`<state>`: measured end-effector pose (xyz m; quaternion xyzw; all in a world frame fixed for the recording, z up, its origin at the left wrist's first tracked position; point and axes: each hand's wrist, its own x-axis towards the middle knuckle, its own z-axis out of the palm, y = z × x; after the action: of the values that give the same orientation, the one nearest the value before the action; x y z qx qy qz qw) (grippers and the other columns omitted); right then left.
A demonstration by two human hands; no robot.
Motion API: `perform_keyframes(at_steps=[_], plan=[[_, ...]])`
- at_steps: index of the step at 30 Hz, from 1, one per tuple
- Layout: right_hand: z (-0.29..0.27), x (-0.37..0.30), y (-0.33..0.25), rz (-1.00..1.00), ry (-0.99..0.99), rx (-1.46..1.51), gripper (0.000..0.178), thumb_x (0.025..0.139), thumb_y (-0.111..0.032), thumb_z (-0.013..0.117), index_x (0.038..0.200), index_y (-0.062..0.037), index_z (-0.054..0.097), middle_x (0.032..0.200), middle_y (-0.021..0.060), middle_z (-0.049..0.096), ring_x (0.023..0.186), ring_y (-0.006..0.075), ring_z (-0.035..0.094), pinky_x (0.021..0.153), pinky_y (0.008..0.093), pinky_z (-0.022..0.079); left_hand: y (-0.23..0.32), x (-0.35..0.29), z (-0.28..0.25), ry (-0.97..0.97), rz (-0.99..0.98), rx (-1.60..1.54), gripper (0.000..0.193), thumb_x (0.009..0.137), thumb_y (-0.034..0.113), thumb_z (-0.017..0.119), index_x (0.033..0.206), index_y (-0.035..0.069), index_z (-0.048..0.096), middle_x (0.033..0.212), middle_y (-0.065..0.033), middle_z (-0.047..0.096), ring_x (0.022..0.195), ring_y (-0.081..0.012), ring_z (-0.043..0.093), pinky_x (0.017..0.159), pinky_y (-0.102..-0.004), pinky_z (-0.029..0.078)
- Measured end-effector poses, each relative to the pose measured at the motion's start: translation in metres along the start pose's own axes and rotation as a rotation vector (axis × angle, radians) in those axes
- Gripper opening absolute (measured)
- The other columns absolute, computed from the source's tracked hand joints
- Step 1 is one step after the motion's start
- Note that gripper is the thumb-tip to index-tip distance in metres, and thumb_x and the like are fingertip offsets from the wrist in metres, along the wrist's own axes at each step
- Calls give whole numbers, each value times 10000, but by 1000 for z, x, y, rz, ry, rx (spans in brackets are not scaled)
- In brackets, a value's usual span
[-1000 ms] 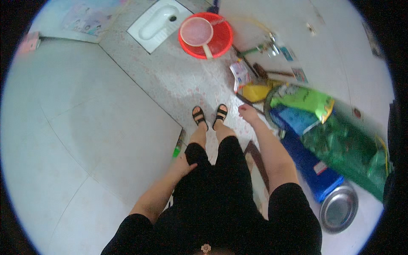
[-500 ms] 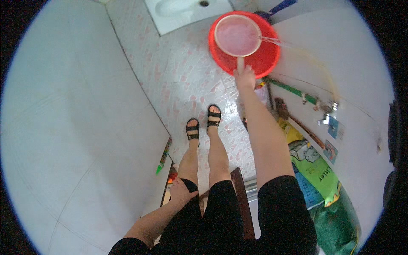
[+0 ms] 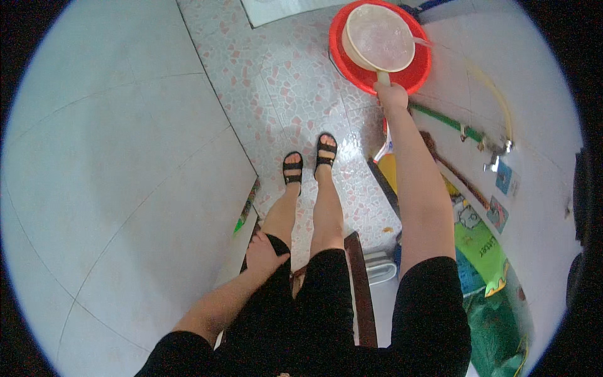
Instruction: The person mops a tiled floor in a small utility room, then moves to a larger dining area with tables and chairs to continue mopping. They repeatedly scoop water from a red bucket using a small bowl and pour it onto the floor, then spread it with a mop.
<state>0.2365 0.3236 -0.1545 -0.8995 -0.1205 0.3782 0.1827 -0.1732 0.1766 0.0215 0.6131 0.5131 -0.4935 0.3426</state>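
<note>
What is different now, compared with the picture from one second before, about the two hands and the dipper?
The right hand, empty before, has reached forward and taken hold of the handle of the pale dipper, which now looks slightly tilted. The dipper remains over the red basin; the left hand stays on the left leg.

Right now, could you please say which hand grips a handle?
The right hand: it grips the round cream plastic dipper by its handle; the left hand rests on the black shorts.
</note>
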Motion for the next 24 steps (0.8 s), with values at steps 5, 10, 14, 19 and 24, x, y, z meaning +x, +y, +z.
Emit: perform_keyframes(at_steps=[5, 10, 14, 19, 24], plan=[[-35, -103, 50, -104, 100, -43, 375, 614, -307, 619, 843, -10, 609, 744, 177, 617, 713, 314, 608, 677, 384, 471, -17, 8, 11, -2, 61, -65, 859, 563, 452, 736, 1108, -88, 348, 1028, -225, 506, 978, -295, 518, 798, -356, 455], [-52, -221, 122, -201, 84, -47, 281, 623, -216, 613, 814, -11, 590, 660, 176, 585, 650, 304, 599, 634, 383, 467, -15, 5, 36, 87, 61, 73, 822, 554, 444, 739, 1083, -73, 379, 1017, -193, 523, 948, -283, 547, 796, -339, 466], [-44, -310, 210, -9, -55, -2, 260, 623, -190, 620, 821, -27, 579, 703, 167, 594, 667, 293, 600, 617, 367, 461, -11, 6, 59, 49, -4, 107, 842, 574, 476, 715, 1110, -72, 367, 1031, -191, 526, 939, -269, 562, 768, -326, 484], [-37, -392, 359, 27, -112, 25, 349, 628, -256, 653, 900, -46, 594, 806, 159, 611, 747, 296, 603, 662, 366, 468, -6, 7, 100, 125, 80, 25, 729, 637, 444, 668, 1082, -91, 450, 1007, -210, 539, 928, -294, 559, 763, -345, 479], [-61, -430, 485, 232, -285, -348, 450, 581, -342, 674, 928, -66, 596, 876, 163, 613, 832, 316, 588, 720, 386, 464, -54, 50, 208, 418, 308, -33, 616, 660, 421, 638, 1022, -58, 501, 939, -192, 567, 897, -320, 557, 778, -370, 456]])
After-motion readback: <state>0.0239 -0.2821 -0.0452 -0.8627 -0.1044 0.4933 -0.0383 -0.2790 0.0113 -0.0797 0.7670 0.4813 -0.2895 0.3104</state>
